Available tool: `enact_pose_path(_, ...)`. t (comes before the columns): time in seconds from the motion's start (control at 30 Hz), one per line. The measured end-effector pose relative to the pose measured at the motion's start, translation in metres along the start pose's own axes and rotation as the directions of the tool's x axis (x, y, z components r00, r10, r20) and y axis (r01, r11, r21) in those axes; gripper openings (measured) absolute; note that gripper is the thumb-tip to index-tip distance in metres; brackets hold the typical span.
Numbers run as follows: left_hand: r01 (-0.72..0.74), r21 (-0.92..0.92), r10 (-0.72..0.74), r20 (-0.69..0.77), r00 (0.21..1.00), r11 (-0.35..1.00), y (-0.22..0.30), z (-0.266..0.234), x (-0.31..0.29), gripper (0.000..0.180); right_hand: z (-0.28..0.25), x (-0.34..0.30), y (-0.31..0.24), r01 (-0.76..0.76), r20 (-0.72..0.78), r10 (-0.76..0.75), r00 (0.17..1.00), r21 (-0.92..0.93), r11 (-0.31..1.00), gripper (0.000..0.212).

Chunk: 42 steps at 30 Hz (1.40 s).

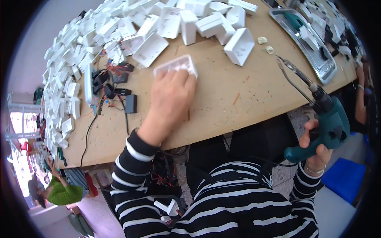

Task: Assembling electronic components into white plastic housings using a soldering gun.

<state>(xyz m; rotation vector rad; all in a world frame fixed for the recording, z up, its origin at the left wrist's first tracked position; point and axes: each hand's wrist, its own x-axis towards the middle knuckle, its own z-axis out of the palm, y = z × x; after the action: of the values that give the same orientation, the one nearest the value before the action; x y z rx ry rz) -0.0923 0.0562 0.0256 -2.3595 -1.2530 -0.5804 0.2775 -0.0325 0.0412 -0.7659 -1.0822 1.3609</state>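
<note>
My left hand [173,90] reaches over a small white plastic tray [174,64] on the table. Its fingers are curled down into the tray, and the fingertips are hidden behind the knuckles. Small pale pieces seem to lie in the tray, too unclear to name. At the right, past the table's front edge, my right hand [316,159] is wrapped round the handle of a green soldering gun [332,123]. The gun's metal tip [282,60] points up and left over the tabletop, touching nothing.
Many white plastic housings [169,22] are piled along the table's far and left sides. Black modules with red wires [121,77] lie left of my left hand. A metal tray [326,75] sits at the far right. A person in green [65,192] is at the lower left.
</note>
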Motion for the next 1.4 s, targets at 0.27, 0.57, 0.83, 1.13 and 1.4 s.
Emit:
enact_pose_path(0.27, 0.042, -0.104, -0.017, 0.233, 0.972, 0.994, 0.058, -0.026, -0.002, 0.024, 0.01, 0.004, 0.01, -0.069, -0.048, 0.071, 0.996, 0.043, 0.997, 0.072)
enact_pose_path(0.57, 0.062, -0.136, -0.018, 0.305, 0.952, 0.989, 0.071, -0.055, 0.016, 0.031, -0.019, -0.006, 0.006, -0.003, -0.085, 0.019, 0.996, 0.184, 0.983, 0.068)
enact_pose_path(0.83, 0.002, -0.692, 0.123, 0.132, 0.984, 0.721, 0.122, 0.027, 0.192, 0.033, -0.086, -0.022, 0.01, 0.302, -0.248, -0.232, 0.94, 0.296, 0.906, 0.06)
enact_pose_path(1.13, 0.523, -0.381, -0.33, 0.465, 0.821, 0.762, 0.154, 0.173, 0.346, 0.049, -0.118, -0.034, 0.007, 0.355, -0.413, -0.231, 0.881, 0.256, 0.899, 0.06)
enact_pose_path(1.4, 0.083, -0.836, -0.05, 0.066, 0.997, 0.542, 0.104, 0.111, 0.339, 0.022, -0.132, -0.035, 0.018, 0.347, -0.431, -0.185, 0.883, 0.334, 0.876, 0.064)
